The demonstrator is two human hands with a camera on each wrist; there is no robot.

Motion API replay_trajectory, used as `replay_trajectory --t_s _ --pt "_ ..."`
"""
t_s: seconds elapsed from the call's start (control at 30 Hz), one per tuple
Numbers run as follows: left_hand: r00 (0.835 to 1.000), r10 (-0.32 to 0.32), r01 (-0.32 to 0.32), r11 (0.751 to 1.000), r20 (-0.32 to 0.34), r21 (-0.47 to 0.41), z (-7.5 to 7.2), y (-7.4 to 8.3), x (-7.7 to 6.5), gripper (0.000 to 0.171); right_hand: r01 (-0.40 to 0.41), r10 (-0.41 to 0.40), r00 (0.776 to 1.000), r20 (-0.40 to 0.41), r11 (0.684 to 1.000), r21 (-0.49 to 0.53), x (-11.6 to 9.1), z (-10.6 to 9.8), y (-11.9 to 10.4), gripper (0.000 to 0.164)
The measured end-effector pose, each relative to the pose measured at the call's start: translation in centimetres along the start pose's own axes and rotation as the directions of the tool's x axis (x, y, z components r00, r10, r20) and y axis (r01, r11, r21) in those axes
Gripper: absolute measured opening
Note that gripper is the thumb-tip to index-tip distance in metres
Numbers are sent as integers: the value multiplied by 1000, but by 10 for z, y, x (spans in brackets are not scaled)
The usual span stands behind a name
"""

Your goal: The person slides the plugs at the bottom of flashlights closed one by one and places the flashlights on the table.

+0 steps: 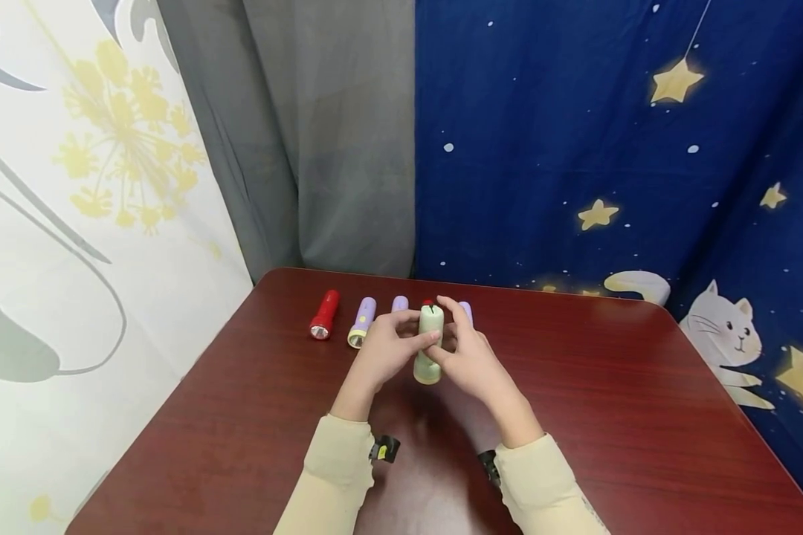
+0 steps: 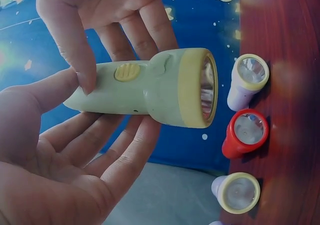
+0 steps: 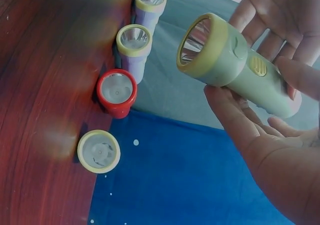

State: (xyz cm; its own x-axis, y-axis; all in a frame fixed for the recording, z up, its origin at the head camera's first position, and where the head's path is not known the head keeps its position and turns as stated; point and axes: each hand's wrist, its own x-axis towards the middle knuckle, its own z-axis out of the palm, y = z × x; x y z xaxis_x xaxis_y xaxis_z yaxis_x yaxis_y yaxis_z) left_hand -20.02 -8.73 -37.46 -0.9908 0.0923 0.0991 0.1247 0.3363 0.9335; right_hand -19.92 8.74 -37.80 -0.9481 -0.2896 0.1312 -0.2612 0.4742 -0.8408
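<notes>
Above the table I hold a pale green flashlight (image 1: pixel 429 365) with a yellow rim, its lens end lower and nearer to me in the head view. My left hand (image 1: pixel 387 348) grips it from the left, thumb on the body near the tail and fingers along the far side. From the other side my right hand (image 1: pixel 473 364) pinches the same tail part, its thumb close to the left thumb. A yellow slide switch (image 2: pixel 127 72) faces the left wrist camera, between the thumbs and the head. The flashlight's clear lens (image 3: pixel 195 42) shows in the right wrist view.
Toward the far edge of the dark red table (image 1: pixel 609 386) lie a red flashlight (image 1: pixel 325 313) and a purple one (image 1: pixel 363 321). More purple and red flashlights are partly hidden behind my hands. Grey and blue curtains (image 1: pixel 542 148) hang beyond the table.
</notes>
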Motion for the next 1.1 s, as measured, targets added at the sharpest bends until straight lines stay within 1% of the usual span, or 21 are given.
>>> replay_trajectory --t_s 0.17,0.4,0.63,0.87,1.1 --pt "1000 22 -22 1000 11 16 1 -1 0 46 44 -43 999 4 999 -20 -1 -1 0 72" --pt "1000 26 -27 998 16 49 1 -1 0 45 87 -86 996 12 995 -44 -1 -2 1 66" --pt "999 29 -32 997 32 70 2 -2 -3 43 84 -83 996 19 995 -59 -4 -2 2 66" --pt "999 29 -32 997 45 75 2 -1 -2 42 73 -74 997 -3 996 -59 -4 -3 0 62" --pt "998 28 -32 996 51 81 4 -1 -4 42 51 -52 998 -18 998 -47 -6 -2 -1 60"
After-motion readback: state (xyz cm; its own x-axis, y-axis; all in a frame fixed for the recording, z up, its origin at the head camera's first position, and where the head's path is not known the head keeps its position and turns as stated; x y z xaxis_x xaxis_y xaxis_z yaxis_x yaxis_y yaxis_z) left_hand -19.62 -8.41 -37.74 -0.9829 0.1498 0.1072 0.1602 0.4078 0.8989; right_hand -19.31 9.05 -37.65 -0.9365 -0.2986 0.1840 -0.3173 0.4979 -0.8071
